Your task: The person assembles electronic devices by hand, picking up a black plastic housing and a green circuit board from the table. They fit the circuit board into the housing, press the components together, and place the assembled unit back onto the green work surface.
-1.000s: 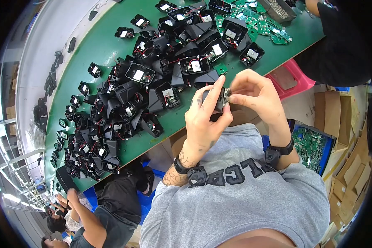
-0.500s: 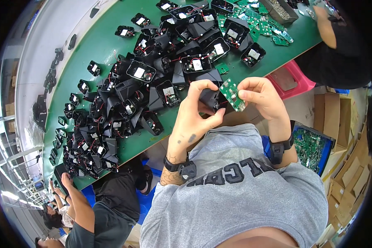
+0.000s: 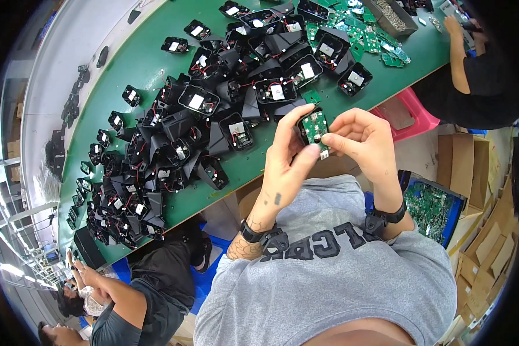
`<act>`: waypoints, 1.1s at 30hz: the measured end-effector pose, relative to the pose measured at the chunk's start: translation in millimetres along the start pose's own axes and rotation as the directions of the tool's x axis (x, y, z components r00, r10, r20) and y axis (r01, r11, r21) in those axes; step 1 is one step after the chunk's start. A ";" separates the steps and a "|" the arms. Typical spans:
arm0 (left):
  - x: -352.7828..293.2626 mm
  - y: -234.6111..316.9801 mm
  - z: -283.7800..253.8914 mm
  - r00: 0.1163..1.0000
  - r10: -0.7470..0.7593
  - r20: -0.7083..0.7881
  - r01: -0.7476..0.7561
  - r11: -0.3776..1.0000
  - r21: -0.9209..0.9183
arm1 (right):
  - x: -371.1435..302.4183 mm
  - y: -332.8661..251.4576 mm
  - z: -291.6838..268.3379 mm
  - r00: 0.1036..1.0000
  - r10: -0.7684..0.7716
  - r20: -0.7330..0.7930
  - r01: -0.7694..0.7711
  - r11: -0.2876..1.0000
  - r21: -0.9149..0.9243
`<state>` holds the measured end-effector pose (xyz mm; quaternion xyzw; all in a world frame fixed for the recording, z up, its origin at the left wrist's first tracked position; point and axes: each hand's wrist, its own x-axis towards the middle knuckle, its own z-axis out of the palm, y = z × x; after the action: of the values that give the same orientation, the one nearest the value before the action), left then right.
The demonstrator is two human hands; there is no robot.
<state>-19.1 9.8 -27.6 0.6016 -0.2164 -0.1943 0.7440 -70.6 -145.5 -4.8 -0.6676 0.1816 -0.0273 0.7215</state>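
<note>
My left hand (image 3: 287,154) is closed round a small black plastic housing (image 3: 301,128), most of it hidden by the fingers and by what lies over it. Against the open side of this housing sits a green circuit board (image 3: 314,124) with small metal and white parts on it. Whether the board is fully seated inside I cannot tell. My right hand (image 3: 364,141) has its thumb on the board's right edge, its fingers curled behind. Both hands are just off the near edge of the green table.
Many black housings (image 3: 199,101) with red wires are heaped on the green table (image 3: 155,63). Loose circuit boards (image 3: 363,37) and a bin of small metal parts (image 3: 395,20) lie at the far right. A pink stool (image 3: 412,115) and co-workers (image 3: 121,305) flank me.
The circuit board has moved left from beside the housing onto its open side. My left hand has shifted slightly right; at lower left, a co-worker's hand has moved off a black box.
</note>
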 end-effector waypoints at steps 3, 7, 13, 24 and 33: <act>-3.8 1.2 0.0 0.996 -0.085 0.022 0.083 0.994 0.069 | -0.7 0.0 -3.5 0.998 -0.058 -0.015 0.056 0.995 -0.086; -4.9 4.6 0.6 0.994 -0.086 0.061 0.087 0.996 -0.017 | 0.6 -12.5 -7.0 0.998 -0.003 0.069 0.030 0.915 -0.403; -5.9 19.1 1.0 0.966 -0.179 0.184 0.188 0.982 -0.030 | 6.9 -1.1 -1.3 0.961 -0.211 0.178 0.208 0.978 0.032; -4.0 20.6 0.8 0.986 -0.130 0.107 0.100 0.963 0.249 | 3.6 10.6 11.5 0.977 -0.169 0.131 0.142 0.971 0.195; -2.4 38.6 -14.4 0.999 0.024 0.029 -0.034 0.922 0.386 | 25.4 -16.0 9.8 0.915 -0.306 0.264 0.287 0.952 0.106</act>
<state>-12.0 30.6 7.3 0.7306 -0.2681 -0.1441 0.6111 -40.7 -145.0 5.5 -0.6607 -0.0256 -0.0484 0.7486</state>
